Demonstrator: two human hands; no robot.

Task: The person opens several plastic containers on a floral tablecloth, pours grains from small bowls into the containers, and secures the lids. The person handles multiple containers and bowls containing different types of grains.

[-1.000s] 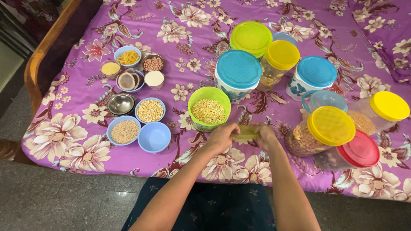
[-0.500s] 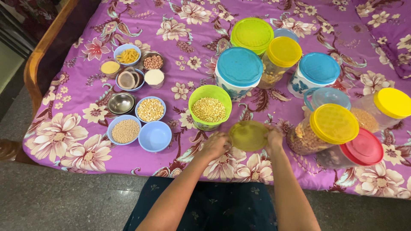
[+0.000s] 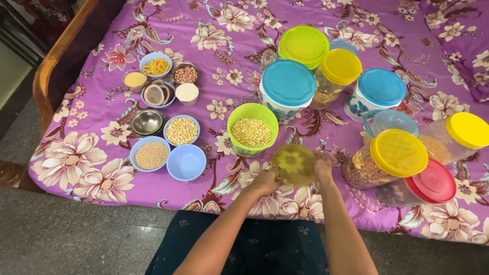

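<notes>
Item: translucent green lid (image 3: 294,164), thin, light, slightly flexible plastic; best gripped at the rim. Left hand (image 3: 266,181) and right hand (image 3: 323,167) pinch opposite edges near the bed's (image 3: 76,173) front edge, beside the open green jar of split peas (image 3: 251,130).

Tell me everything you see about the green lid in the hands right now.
The green lid is a round, translucent yellow-green plastic disc with a faint pattern showing at its centre. It faces the camera, held just above the purple floral cloth, in front of the open green container of yellow split pulses. The left hand pinches its lower left edge; the right hand grips its right edge. It looks clean and undamaged.
</notes>
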